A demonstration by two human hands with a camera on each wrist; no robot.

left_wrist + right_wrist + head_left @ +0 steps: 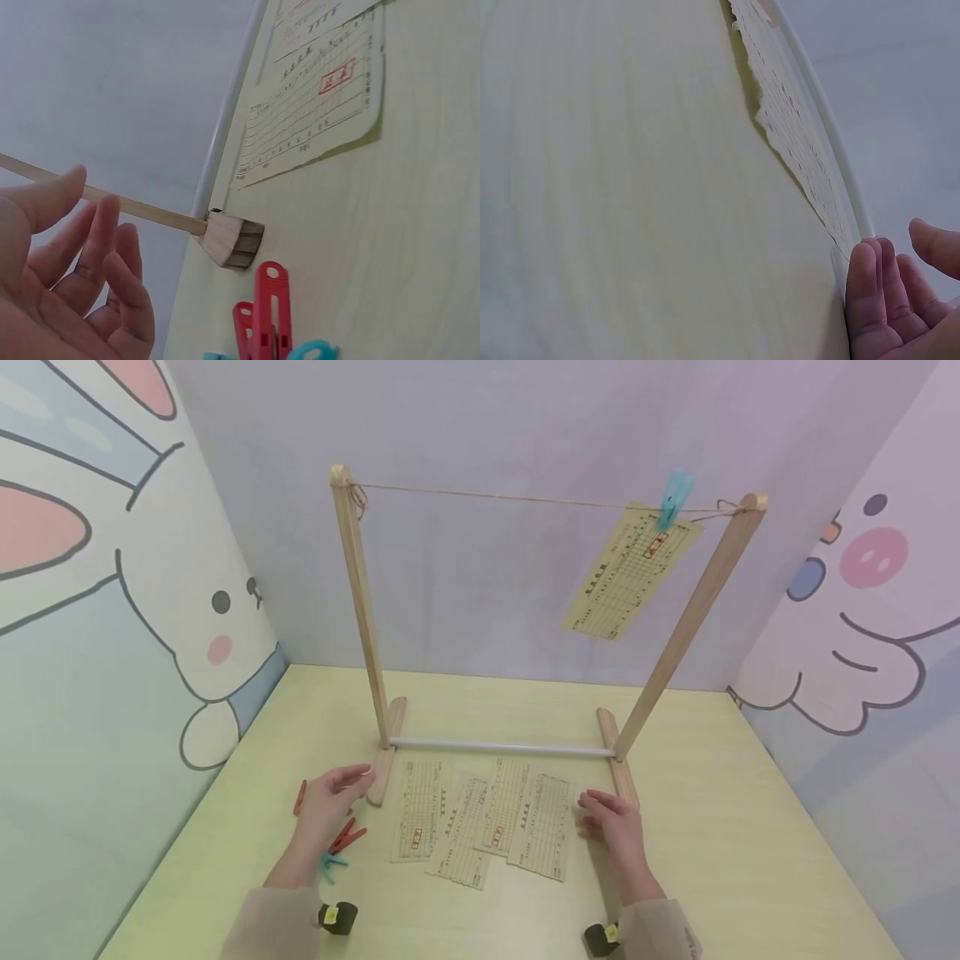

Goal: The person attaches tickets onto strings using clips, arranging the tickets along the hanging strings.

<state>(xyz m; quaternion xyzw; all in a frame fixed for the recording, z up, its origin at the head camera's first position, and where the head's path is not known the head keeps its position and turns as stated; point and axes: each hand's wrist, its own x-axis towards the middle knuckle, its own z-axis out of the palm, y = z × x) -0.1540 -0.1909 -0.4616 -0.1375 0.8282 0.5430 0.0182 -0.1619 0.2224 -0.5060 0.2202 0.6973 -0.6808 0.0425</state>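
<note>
My left hand (330, 802) hovers at the rack's left foot, above red clips (347, 837) and a teal clip (330, 864); its fingers are loosely bent and hold nothing, as the left wrist view shows for the hand (82, 277). My right hand (615, 831), also empty with relaxed fingers, is just right of several printed paper slips (546, 827) that lie partly overlapping on the table. In the right wrist view the hand (900, 307) is by a slip's torn edge (795, 150). A blue clip (676, 500) holds one slip (633, 572) on the string.
A wooden rack stands behind the slips, with a left post (363, 610), a right post (690, 618), a string (487, 495) between their tops and a pale crossbar (502, 747) low down. Walls with cartoon animals enclose the table (720, 827).
</note>
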